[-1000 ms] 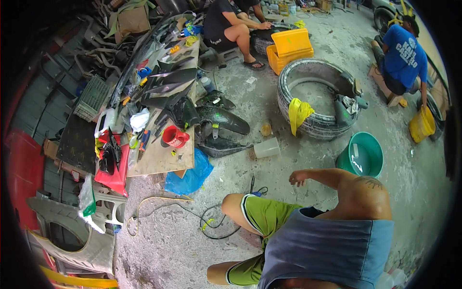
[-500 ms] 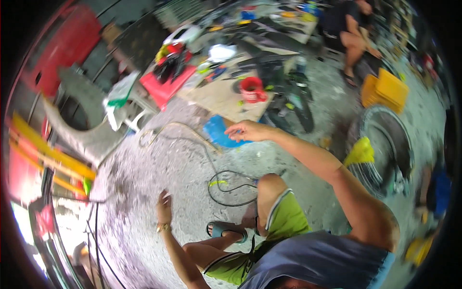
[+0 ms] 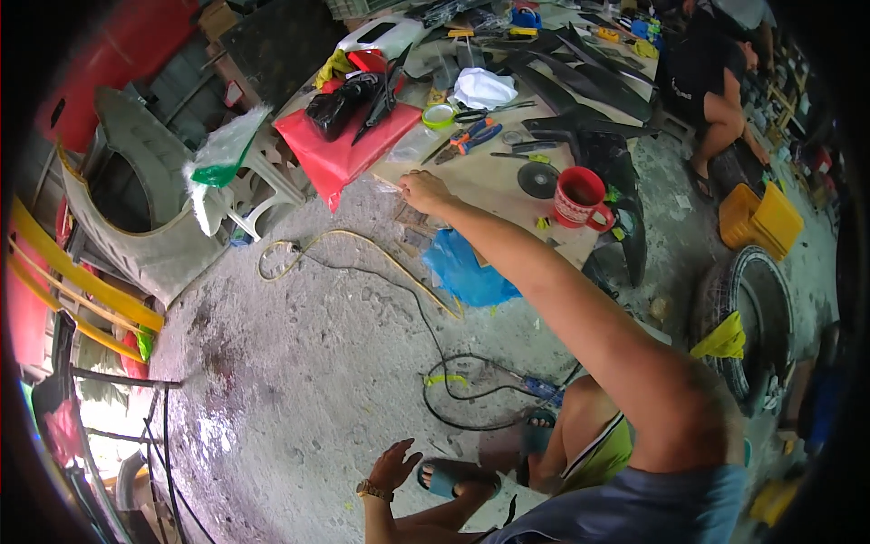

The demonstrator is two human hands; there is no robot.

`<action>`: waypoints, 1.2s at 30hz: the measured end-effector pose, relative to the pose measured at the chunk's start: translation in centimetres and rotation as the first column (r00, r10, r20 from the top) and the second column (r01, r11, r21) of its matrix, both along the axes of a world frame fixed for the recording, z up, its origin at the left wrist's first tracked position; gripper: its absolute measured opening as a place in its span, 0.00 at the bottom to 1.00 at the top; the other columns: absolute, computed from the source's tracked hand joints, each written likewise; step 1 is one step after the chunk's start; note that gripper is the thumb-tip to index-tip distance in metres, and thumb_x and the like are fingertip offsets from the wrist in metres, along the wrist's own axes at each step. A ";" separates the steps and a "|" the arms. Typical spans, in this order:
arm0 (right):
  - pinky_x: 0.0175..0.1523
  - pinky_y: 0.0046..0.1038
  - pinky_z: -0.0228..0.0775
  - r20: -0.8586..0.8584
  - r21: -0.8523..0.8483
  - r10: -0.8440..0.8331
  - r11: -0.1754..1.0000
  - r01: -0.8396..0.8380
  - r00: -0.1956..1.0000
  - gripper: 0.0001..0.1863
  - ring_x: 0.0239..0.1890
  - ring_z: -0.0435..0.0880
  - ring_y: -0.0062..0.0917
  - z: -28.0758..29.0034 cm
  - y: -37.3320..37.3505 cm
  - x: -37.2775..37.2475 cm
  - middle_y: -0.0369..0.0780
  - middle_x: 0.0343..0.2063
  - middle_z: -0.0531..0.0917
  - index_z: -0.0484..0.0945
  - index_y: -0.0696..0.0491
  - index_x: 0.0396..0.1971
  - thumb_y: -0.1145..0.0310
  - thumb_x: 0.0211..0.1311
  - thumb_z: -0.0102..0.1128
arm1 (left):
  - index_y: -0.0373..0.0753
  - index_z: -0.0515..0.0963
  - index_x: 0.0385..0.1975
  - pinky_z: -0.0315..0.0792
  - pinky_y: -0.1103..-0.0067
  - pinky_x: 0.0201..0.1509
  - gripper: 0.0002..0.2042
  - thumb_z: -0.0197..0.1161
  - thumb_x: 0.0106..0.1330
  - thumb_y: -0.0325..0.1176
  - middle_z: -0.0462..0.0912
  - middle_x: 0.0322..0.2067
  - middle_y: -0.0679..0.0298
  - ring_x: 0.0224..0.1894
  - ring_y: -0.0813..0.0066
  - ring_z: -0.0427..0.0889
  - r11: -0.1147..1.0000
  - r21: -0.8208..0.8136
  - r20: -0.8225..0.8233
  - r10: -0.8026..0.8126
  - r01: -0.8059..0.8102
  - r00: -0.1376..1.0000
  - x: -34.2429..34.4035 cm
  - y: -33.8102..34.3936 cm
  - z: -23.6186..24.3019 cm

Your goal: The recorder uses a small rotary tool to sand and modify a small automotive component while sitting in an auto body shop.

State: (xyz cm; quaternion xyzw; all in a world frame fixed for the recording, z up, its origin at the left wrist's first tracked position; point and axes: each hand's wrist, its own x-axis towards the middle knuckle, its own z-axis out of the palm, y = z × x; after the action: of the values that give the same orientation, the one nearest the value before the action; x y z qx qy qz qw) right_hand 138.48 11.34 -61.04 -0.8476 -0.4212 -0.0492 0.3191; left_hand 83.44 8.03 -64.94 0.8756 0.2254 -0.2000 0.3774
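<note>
My right hand (image 3: 424, 190) reaches to the front edge of the cluttered board (image 3: 509, 190), fingers closed on a small thin pale piece (image 3: 386, 182) that I cannot identify. Near it lie a red plastic bag (image 3: 326, 150) with a black bundle (image 3: 340, 109), pliers (image 3: 471, 136), a tape roll (image 3: 439, 115), a dark disc (image 3: 538, 180) and a red mug (image 3: 578, 196). A blue plastic bag (image 3: 462, 272) is below the board. My left hand (image 3: 391, 470) hangs low over the concrete floor near my sandal, fingers apart and holding nothing.
Grey body panels (image 3: 172, 254), a white plastic stool (image 3: 279, 186) and yellow bars (image 3: 109, 308) crowd the left. Cables (image 3: 426, 399) with a blue power tool (image 3: 542, 390) loop on the floor. A tyre (image 3: 776, 290), yellow containers (image 3: 759, 227) and co-workers (image 3: 711, 91) are at the right.
My view has swung left toward the board. My right arm has stretched forward and its hand has closed on a thin piece. My left hand has come into view low down.
</note>
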 end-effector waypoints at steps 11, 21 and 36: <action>0.55 0.50 0.57 0.235 0.003 -0.487 0.866 0.501 0.841 0.17 0.51 0.72 0.38 -2.6 4.3 11.7 0.43 0.45 0.76 0.75 0.52 0.44 0.60 0.57 0.54 | 0.37 0.70 0.53 0.72 0.67 0.50 0.22 0.60 0.62 0.41 0.76 0.48 0.50 0.48 0.53 0.77 0.987 0.049 -0.064 0.156 -0.153 0.986 -1.8 4.8 -1.2; 0.44 0.43 0.67 0.113 0.475 -0.141 0.877 0.071 0.984 0.10 0.40 0.77 0.40 0.1 1.6 11.4 0.45 0.39 0.77 0.73 0.51 0.37 0.66 0.54 0.56 | 0.35 0.70 0.53 0.75 0.73 0.45 0.22 0.62 0.61 0.36 0.78 0.48 0.53 0.43 0.62 0.81 0.974 -0.090 0.018 0.211 -0.209 0.977 -1.6 5.3 -1.9; 0.52 0.29 0.67 -0.024 0.336 0.752 0.627 -0.703 0.659 0.09 0.50 0.75 0.34 6.4 -15.1 -22.7 0.41 0.48 0.74 0.72 0.56 0.36 0.78 0.55 0.58 | 0.33 0.58 0.62 0.60 0.70 0.63 0.26 0.54 0.67 0.36 0.68 0.58 0.55 0.60 0.65 0.68 0.634 -0.684 0.371 0.727 -0.361 0.577 9.5 -3.9 5.9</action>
State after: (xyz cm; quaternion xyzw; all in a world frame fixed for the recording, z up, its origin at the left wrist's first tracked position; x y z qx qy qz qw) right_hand 115.73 -3.74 -54.66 -0.5468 -0.6882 0.0905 0.4681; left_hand 92.96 4.16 -59.05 0.6248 0.2930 0.1766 0.7018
